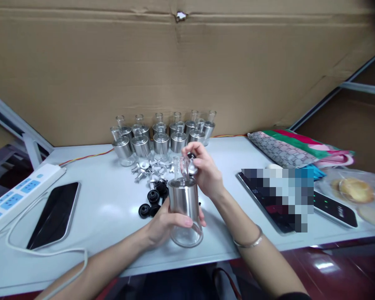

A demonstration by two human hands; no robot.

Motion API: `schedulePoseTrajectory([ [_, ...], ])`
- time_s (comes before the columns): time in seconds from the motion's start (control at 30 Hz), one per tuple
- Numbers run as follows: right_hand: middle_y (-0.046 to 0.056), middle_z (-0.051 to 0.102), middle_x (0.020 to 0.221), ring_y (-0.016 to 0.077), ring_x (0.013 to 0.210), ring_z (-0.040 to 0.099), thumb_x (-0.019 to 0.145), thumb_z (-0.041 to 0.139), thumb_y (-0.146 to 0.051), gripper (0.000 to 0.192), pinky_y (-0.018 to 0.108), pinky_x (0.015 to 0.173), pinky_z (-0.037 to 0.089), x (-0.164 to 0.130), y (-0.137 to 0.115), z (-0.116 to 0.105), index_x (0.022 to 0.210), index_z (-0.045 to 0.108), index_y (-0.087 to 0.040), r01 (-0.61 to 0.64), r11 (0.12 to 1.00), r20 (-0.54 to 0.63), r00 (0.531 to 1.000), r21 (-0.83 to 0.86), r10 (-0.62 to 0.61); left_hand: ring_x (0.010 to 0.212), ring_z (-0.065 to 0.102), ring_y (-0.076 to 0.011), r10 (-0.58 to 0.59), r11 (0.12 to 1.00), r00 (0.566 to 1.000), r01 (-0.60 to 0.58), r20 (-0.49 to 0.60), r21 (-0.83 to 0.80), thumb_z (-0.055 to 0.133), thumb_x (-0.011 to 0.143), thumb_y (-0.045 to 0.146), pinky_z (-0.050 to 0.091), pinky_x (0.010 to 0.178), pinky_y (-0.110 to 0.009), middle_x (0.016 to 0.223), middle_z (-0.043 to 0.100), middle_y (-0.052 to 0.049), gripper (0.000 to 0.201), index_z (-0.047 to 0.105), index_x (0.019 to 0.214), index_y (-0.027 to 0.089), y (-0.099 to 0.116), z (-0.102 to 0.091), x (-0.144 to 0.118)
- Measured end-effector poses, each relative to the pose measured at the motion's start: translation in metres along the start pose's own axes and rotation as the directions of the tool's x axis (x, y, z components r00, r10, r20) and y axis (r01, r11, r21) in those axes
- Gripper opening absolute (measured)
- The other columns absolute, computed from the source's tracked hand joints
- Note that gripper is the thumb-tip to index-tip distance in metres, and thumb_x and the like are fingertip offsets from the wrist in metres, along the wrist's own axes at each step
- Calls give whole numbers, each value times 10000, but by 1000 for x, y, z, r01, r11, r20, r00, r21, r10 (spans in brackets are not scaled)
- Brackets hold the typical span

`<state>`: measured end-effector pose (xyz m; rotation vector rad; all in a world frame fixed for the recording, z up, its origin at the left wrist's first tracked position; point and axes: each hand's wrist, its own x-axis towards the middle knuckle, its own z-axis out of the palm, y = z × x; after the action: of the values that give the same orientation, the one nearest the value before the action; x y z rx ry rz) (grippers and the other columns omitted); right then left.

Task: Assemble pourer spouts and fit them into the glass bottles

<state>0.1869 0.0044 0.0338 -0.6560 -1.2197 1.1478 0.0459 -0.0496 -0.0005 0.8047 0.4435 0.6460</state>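
Note:
My left hand point(165, 223) is wrapped round a glass bottle point(183, 200) with a brushed-metal sleeve, held upright over the front of the table. Beside the bottle's neck, my right hand point(206, 171) pinches a small silver stopper point(192, 167) with a black top. Whether the stopper touches the glass I cannot tell. Just behind the bottle lie several silver metal stopper parts point(144, 165) in a loose heap. Several black ring-shaped caps point(153, 196) are grouped left of the bottle, partly hidden by my left hand.
Several similar sleeved bottles point(161, 143) stand in two rows along the cardboard wall point(175, 75). A phone point(54, 214), a white cable point(46, 251) and a power strip point(21, 193) lie left. At right are another dark device point(262, 204), folded fabric point(284, 150) and bagged food point(354, 191).

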Motion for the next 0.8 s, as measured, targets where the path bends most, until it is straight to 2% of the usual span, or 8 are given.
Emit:
schedulePoseTrajectory([
  [0.07,-17,492,926,125,751,549,652,596,-248,283,263,633,466,2,-1,-1,886,437,-264,12,994,-78,997,111,-4,749,617,-198,-27,999,1000,27,-9,46,710,556,226,497,686,-304,813,636,-86,317,648,832,82,-1,-1,1],
  [0.17,-40,507,955,118,807,612,653,653,-184,404,293,753,510,5,-1,-3,920,371,-296,23,993,-186,983,113,-1,748,612,-207,-72,992,997,75,-26,107,726,542,244,480,700,-313,810,648,-93,340,651,833,85,-1,-1,1],
  [0.3,-37,606,930,137,810,677,761,674,-311,364,323,782,542,8,0,-4,1000,399,-315,60,993,-247,968,102,-33,764,608,-205,-119,981,990,130,-82,147,769,489,232,462,720,-305,812,652,-93,403,640,841,83,-1,4,1],
  [0.43,-25,675,836,154,831,699,814,638,-413,214,311,735,559,6,1,-1,924,514,-277,93,995,-223,971,23,-85,778,609,-206,-144,976,979,165,-145,146,772,494,233,456,731,-307,824,653,-87,416,618,855,94,-1,8,1],
  [0.63,-13,724,824,153,789,713,802,663,-415,205,296,702,569,1,1,4,904,599,-249,86,996,-180,980,17,-81,758,608,-198,-112,977,974,143,-196,156,758,524,249,453,728,-303,811,661,-77,392,620,860,103,-2,10,0],
  [0.8,-21,718,797,135,729,700,812,653,-394,182,316,747,573,-3,2,9,923,630,-251,54,998,-169,984,24,-49,742,600,-195,-112,979,974,143,-197,148,742,515,235,451,718,-298,789,655,-77,362,626,828,95,-2,12,0],
])
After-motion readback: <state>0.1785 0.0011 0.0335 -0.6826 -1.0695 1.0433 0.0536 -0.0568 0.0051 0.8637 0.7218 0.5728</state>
